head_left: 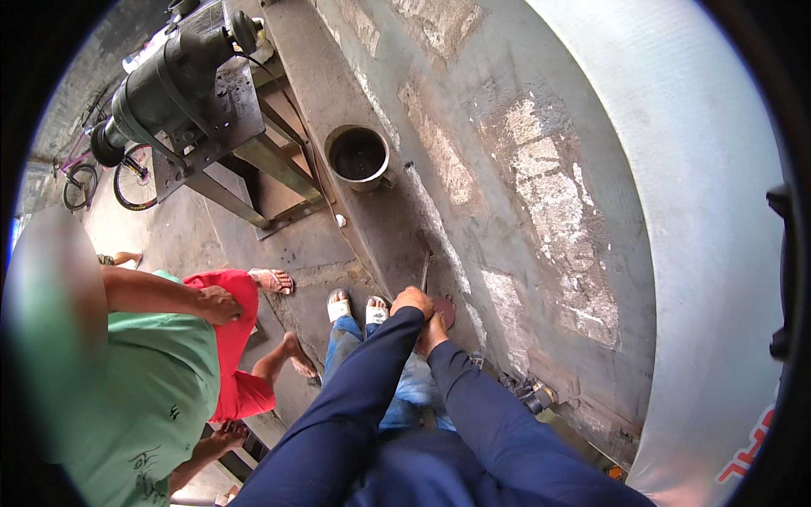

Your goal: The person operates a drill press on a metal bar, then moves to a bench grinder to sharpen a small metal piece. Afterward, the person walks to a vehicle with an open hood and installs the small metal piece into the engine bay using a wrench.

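Note:
My hands are close together above a concrete ledge, low in the middle of the view. My left hand (410, 301) is closed on a thin metal rod (426, 270), which sticks out beyond it. My right hand (433, 331) is closed just below and behind the left; what its fingers hold is partly hidden. A reddish round disc (444, 311) lies or sits beside my hands, partly covered by them; whether it touches the rod I cannot tell.
A mug-like metal pot (357, 154) stands on the ledge (321, 84). A motor machine (160, 93) on a metal stand and bicycles (131, 177) are upper left. A person in a green shirt (152, 372) is at left. A patchy wall (541, 211) rises at right.

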The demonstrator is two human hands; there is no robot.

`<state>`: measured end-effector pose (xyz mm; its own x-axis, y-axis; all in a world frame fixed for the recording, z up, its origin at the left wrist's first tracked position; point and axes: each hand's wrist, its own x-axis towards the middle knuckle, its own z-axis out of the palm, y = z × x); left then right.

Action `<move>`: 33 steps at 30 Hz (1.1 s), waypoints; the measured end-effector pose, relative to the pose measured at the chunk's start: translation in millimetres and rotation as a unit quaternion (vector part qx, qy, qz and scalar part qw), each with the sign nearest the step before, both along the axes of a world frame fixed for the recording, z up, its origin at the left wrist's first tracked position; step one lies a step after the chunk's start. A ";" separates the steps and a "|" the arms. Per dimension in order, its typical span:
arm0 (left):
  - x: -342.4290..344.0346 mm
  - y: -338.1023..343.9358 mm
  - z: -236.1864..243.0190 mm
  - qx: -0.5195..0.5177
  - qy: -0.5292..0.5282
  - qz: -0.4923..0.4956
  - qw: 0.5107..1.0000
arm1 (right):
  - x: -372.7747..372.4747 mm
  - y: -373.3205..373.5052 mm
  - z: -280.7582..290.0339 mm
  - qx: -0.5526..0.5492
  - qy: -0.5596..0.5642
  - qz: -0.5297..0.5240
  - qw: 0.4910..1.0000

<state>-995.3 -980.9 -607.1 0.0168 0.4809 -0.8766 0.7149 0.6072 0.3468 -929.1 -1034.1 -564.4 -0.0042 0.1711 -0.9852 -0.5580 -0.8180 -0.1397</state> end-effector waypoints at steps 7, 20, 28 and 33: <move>15.3 20.0 38.3 -0.089 0.010 0.037 0.995 | 29.8 1.5 -8.5 -0.027 0.056 0.002 0.998; 20.7 -7.0 25.2 0.046 -0.031 0.098 0.994 | 54.4 -13.6 -45.1 0.012 0.069 -0.007 0.998; 21.0 0.2 8.4 -0.024 -0.035 0.113 0.993 | 36.9 -6.2 -36.9 -0.001 0.069 -0.025 0.997; 10.0 9.5 -3.3 0.088 -0.060 -0.373 0.922 | 48.7 6.4 -7.1 0.010 0.041 0.011 0.999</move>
<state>-985.3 -971.4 -610.4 0.4915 0.4304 -0.7570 0.8613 -0.1117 0.4957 -880.4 -1027.6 -571.5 -0.0879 0.1898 -0.9779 -0.5499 -0.8278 -0.1113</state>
